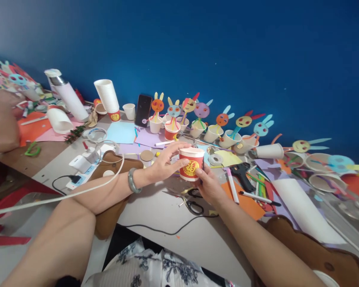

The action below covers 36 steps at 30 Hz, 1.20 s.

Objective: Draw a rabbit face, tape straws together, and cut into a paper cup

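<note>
A red paper cup [190,167] with a gold printed character is held upright above the front of the table. My right hand [208,183] grips it from the right side and below, thumb on the print. From the left, my left hand [169,161] lies against the cup, thumb on its side and fingers reaching behind the rim. The cup's inside is mostly hidden. Beneath the hands lie black-handled scissors [194,206]. Behind the cup stands a row of paper cups with paper rabbit heads, one a blue rabbit [174,111] in a red cup.
A black glue gun [243,176], a pink marker [232,186] and a black-capped marker [259,198] lie at right. At left are a power strip [83,175] with a white cable, a stack of cups [107,97] and a thermos [67,95]. Another person's arm [2,119] rests far left.
</note>
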Tool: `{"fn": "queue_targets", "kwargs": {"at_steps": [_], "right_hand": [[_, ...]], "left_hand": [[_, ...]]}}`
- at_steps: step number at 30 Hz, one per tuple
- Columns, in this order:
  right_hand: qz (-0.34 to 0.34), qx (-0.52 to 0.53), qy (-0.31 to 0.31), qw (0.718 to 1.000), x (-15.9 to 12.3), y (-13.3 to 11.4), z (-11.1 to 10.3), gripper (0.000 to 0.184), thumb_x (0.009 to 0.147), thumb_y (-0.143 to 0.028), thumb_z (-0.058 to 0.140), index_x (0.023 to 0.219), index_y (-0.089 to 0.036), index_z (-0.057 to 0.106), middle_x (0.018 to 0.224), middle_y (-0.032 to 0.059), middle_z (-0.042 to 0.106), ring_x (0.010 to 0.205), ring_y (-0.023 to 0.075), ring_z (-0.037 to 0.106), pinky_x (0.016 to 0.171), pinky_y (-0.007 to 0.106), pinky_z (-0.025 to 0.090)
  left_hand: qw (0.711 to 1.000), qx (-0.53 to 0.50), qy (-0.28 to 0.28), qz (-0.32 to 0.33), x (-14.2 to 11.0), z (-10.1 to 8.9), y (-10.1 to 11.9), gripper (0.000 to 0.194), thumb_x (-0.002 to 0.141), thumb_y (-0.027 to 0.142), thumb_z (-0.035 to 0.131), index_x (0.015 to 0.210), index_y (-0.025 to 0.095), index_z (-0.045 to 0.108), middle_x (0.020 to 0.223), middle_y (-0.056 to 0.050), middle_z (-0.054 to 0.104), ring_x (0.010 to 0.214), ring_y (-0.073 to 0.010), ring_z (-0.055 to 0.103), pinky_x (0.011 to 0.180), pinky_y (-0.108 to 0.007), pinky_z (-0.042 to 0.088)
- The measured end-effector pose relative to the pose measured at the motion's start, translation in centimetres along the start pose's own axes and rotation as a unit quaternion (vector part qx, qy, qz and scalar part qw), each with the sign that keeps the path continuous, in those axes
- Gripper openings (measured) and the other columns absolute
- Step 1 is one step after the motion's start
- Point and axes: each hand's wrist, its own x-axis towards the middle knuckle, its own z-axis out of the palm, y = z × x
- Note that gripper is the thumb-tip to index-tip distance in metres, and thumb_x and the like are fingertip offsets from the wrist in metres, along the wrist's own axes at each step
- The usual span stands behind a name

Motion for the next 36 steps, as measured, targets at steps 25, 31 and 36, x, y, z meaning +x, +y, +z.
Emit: {"fn": "queue_targets", "kwargs": {"at_steps": [25,31,36], "right_hand": [[-0.449,-0.459,0.108,0.759,-1.3,1.5,-1.0,0.033,0.09,-0.045,0.071,0.107,-0.023,0.053,0.117,0.0132,0.066,0.094,0.0243,0.065,0.07,0.037,0.053],[-0.496,-0.477,0.067,0.723,-2.2,1.9,-0.4,0.025,0.091,-0.028,0.069,0.107,-0.024,0.051,0.13,0.0157,0.062,0.096,0.024,0.066,0.065,0.034,0.05],[-0.342,-0.392,0.072,0.851,-3.3,1.2,0.6,0.033,0.088,-0.037,0.074,0.113,-0.025,0.057,0.107,0.0082,0.066,0.065,0.0161,0.053,0.056,0.033,0.044]], "left_hand": [[0.983,-0.047,-0.108,-0.138,-2.0,2.2,1.3,0.06,0.089,0.053,0.073,0.134,0.016,0.058,0.14,-0.018,0.063,0.134,-0.033,0.059,0.117,-0.053,0.047],[0.971,-0.153,-0.066,-0.17,-1.8,2.2,2.3,0.081,0.065,0.053,0.094,0.129,0.017,0.06,0.12,-0.013,0.069,0.123,-0.0319,0.063,0.111,-0.049,0.051],[0.973,-0.148,-0.035,-0.175,-1.1,1.9,2.7,0.077,0.065,0.059,0.092,0.123,0.018,0.061,0.117,-0.011,0.069,0.115,-0.0272,0.065,0.107,-0.046,0.053]]}}
